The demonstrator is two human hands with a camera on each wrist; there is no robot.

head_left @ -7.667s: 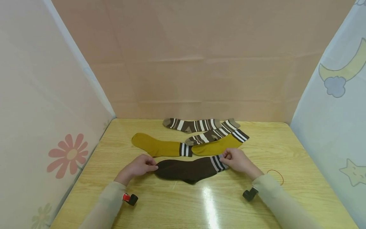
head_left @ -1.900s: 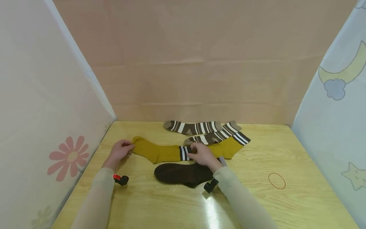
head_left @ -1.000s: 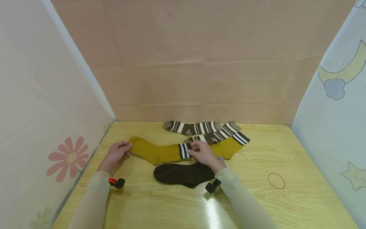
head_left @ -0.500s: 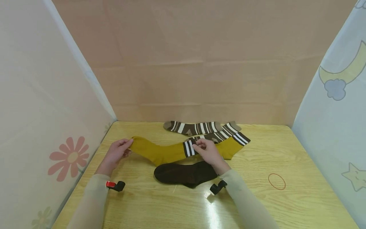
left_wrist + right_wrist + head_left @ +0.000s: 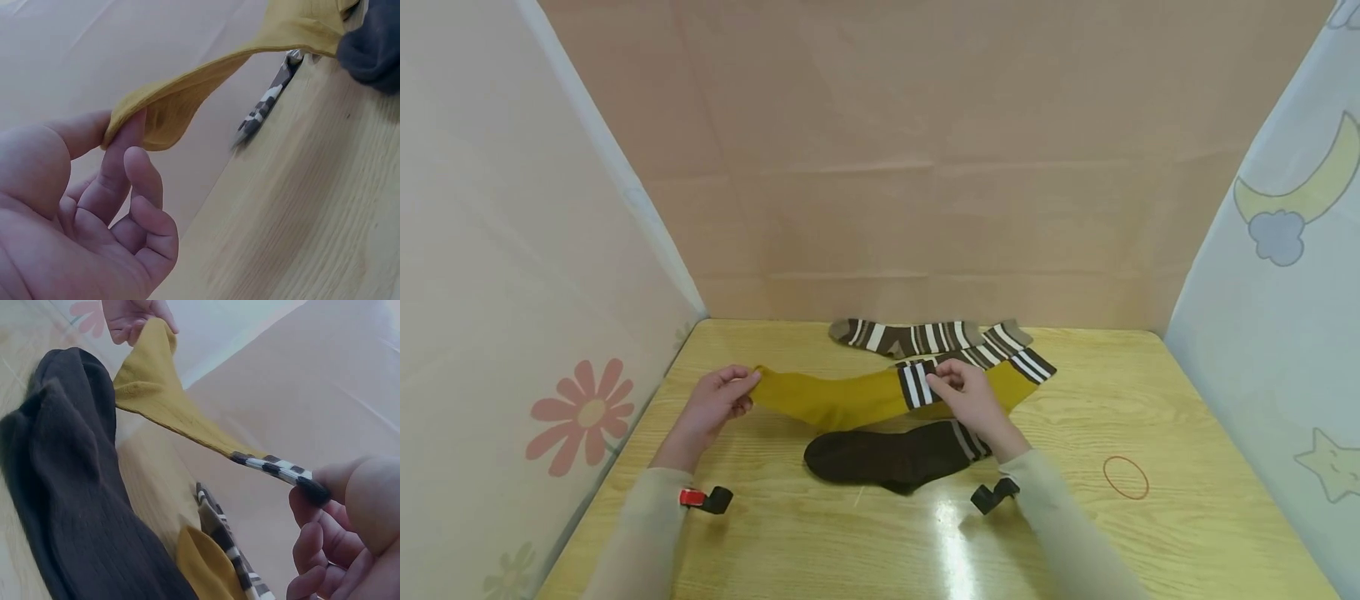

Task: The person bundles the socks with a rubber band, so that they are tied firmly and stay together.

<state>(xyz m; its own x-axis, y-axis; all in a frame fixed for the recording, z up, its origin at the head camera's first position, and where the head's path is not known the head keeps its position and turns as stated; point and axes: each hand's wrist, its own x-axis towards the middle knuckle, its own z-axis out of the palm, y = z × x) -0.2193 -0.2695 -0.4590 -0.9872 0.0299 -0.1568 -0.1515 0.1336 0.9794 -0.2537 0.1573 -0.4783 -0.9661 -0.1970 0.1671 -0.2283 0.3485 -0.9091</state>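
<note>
A mustard sock [image 5: 835,398] with a dark, white-striped cuff is stretched between both hands, raised off the table at its ends. My left hand [image 5: 718,403] pinches its toe between thumb and fingers; the left wrist view shows the toe fabric [image 5: 169,112] folded over a fingertip. My right hand [image 5: 973,400] pinches the cuff [image 5: 275,467] at its edge. Below the held sock lies a dark brown sock [image 5: 887,457] with grey cuff stripes, partly covered by my right wrist. A second mustard sock [image 5: 1011,383] lies behind my right hand, partly hidden.
Two brown-and-white striped socks lie at the back: one straight sock [image 5: 910,336] and one slanted sock [image 5: 1003,337] that overlaps the second mustard sock. A thin reddish loop [image 5: 1126,477] lies on the wooden table [image 5: 850,550] at the right. A tan backdrop [image 5: 925,208] rises behind.
Earlier both hands were at the dark brown sock; they then moved to the left mustard sock. Over the last second its ends have been lifted and it has shifted right, over the second mustard sock.
</note>
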